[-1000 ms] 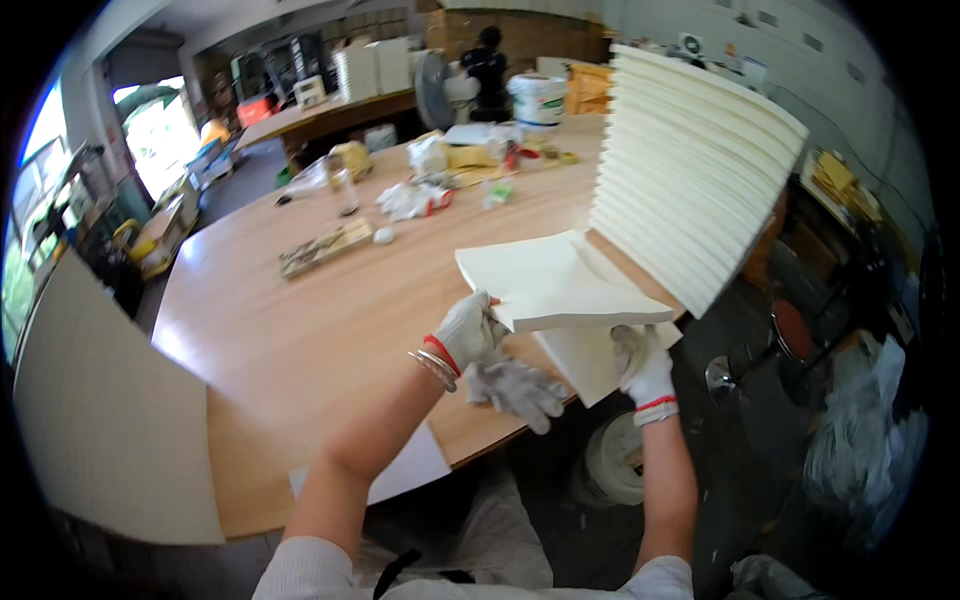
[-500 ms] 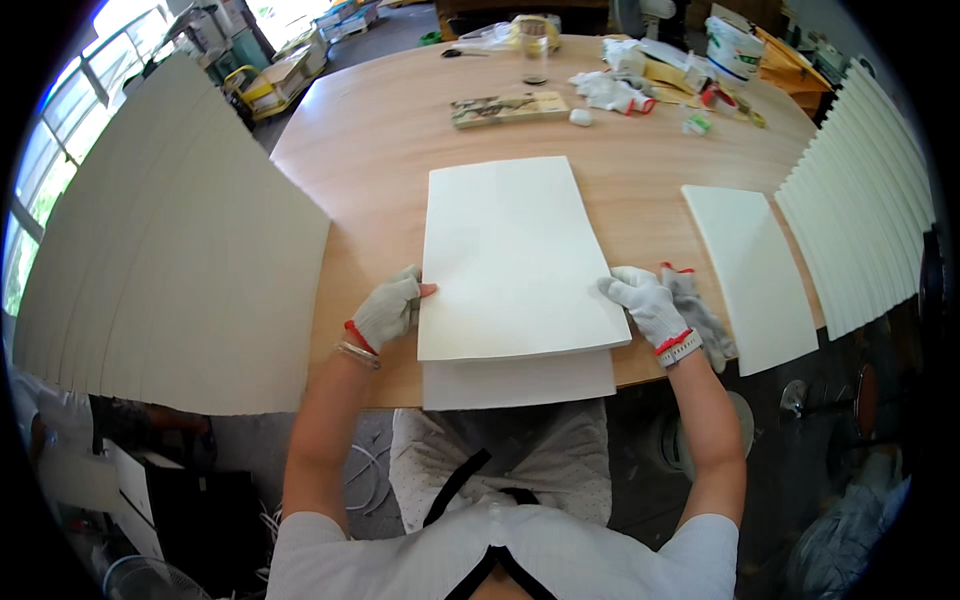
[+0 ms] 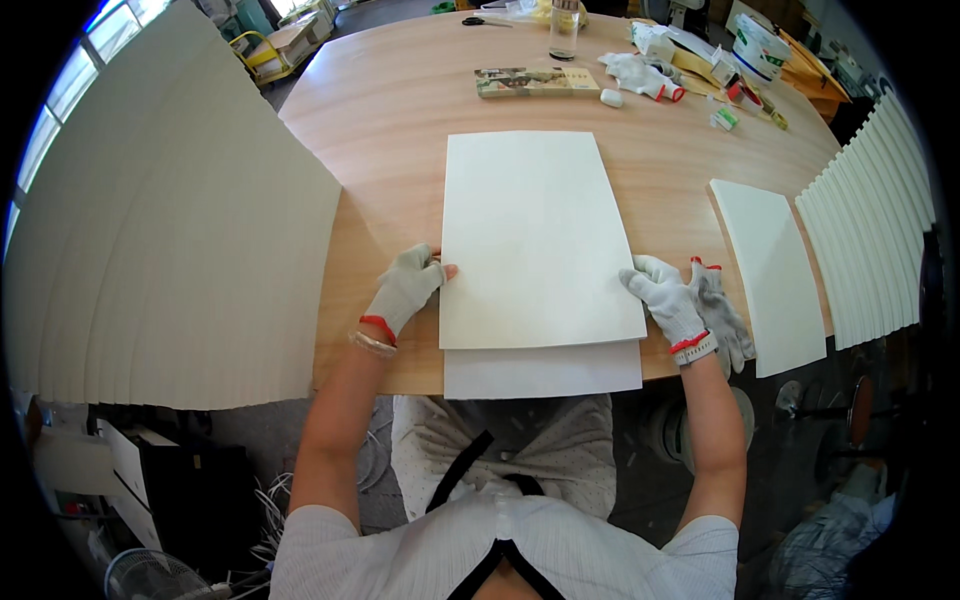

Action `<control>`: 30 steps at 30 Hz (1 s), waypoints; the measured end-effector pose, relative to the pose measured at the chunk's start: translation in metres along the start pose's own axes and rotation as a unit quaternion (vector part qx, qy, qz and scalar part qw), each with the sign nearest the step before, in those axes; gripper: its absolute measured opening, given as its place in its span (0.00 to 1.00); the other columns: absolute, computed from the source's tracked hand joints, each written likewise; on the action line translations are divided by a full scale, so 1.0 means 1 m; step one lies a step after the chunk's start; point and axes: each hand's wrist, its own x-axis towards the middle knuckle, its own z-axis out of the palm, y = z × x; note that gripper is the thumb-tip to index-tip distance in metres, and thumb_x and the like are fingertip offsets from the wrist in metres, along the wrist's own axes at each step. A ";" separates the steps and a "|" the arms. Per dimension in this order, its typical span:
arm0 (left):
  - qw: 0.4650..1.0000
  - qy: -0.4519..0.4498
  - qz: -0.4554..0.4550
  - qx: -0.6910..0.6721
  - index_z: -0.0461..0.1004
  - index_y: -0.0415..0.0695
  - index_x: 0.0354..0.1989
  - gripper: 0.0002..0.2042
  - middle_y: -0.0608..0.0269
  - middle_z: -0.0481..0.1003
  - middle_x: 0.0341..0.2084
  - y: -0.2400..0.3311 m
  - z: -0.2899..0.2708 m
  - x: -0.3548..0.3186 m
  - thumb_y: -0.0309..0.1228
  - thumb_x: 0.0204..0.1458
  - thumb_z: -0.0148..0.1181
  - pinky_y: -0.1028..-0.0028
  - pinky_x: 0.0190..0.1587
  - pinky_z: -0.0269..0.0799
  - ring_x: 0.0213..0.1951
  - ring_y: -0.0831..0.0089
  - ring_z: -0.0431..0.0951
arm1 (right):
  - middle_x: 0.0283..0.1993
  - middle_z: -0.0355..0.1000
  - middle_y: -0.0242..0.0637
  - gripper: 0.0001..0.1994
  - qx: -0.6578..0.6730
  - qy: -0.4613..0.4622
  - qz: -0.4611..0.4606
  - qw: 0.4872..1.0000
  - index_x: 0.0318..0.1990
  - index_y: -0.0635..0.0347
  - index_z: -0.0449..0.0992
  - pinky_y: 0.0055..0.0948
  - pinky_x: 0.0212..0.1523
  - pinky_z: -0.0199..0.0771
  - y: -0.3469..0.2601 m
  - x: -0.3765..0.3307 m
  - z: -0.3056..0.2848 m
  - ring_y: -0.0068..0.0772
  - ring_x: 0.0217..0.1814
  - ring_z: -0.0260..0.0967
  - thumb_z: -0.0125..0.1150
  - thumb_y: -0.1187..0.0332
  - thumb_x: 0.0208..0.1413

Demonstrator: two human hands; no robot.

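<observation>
Before me on the table lies a thick white paper stack (image 3: 540, 240), its far edge narrower in view than its near edge. A second white sheet (image 3: 545, 372) sticks out from under its near edge, past the table's edge. My left hand (image 3: 408, 285), in a whitish knit glove with bare thumb tip, pinches the stack's left edge, thumb on top. At the right edge, my gloved right hand (image 3: 665, 298) grips with its thumb on top; its other fingers are partly hidden. A loose grey-white glove (image 3: 722, 318) lies just beside my right hand.
Large fanned pale sheets (image 3: 190, 230) cover the left side. To the right are a narrow white stack (image 3: 768, 275) and ridged white stacked pieces (image 3: 868, 225). Farther back are a patterned flat box (image 3: 535, 82), a glass (image 3: 563, 32), gloves (image 3: 640, 75) and a white bucket (image 3: 760, 48).
The whole view has shifted a little, so the table things appear higher and farther right. Both hands keep their hold on the stack's side edges, with little visible movement against the table.
</observation>
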 end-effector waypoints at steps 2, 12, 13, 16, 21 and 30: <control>0.981 0.073 0.079 0.160 0.72 0.36 0.45 0.18 0.56 0.75 0.33 0.001 0.003 -0.027 0.38 0.53 0.61 0.65 0.41 0.71 0.37 0.64 0.76 | 0.41 0.75 0.32 0.17 -0.022 0.001 0.017 1.000 0.51 0.71 0.73 0.20 0.42 0.71 0.000 0.000 -0.003 0.18 0.41 0.69 0.60 0.66 0.59; 0.957 0.130 0.177 0.191 0.68 0.35 0.56 0.31 0.41 0.67 0.58 -0.040 0.040 -0.134 0.21 0.39 0.69 0.59 0.63 0.58 0.61 0.47 0.63 | 0.27 0.70 0.24 0.18 -0.185 0.004 0.085 0.979 0.43 0.63 0.79 0.19 0.28 0.65 -0.028 0.001 -0.006 0.14 0.28 0.62 0.63 0.56 0.57; 0.957 0.128 0.177 0.193 0.69 0.36 0.56 0.31 0.41 0.67 0.58 -0.041 0.040 -0.133 0.21 0.39 0.69 0.59 0.64 0.58 0.62 0.47 0.62 | 0.27 0.70 0.24 0.18 -0.184 0.005 0.088 0.979 0.43 0.63 0.79 0.19 0.28 0.65 -0.029 0.000 -0.006 0.14 0.28 0.62 0.63 0.56 0.57; 0.956 0.124 0.175 0.201 0.69 0.37 0.56 0.31 0.41 0.67 0.58 -0.037 0.040 -0.134 0.21 0.38 0.69 0.59 0.64 0.57 0.63 0.46 0.61 | 0.27 0.68 0.22 0.18 -0.170 -0.003 0.086 0.982 0.44 0.63 0.78 0.18 0.26 0.62 -0.025 -0.001 -0.009 0.13 0.28 0.61 0.64 0.57 0.56; 0.956 0.126 0.167 0.204 0.69 0.38 0.57 0.32 0.43 0.67 0.58 -0.038 0.039 -0.136 0.20 0.38 0.69 0.60 0.65 0.57 0.65 0.45 0.59 | 0.29 0.71 0.22 0.17 -0.180 -0.001 0.081 0.980 0.46 0.63 0.78 0.18 0.28 0.63 -0.027 0.000 -0.006 0.12 0.29 0.62 0.63 0.58 0.57; 0.937 0.126 0.197 0.259 0.70 0.36 0.56 0.32 0.43 0.68 0.58 -0.039 0.038 -0.135 0.19 0.36 0.69 0.59 0.64 0.59 0.63 0.44 0.62 | 0.30 0.74 0.38 0.17 -0.331 0.008 0.044 0.943 0.42 0.66 0.76 0.28 0.38 0.69 -0.009 0.005 -0.010 0.30 0.33 0.69 0.60 0.57 0.58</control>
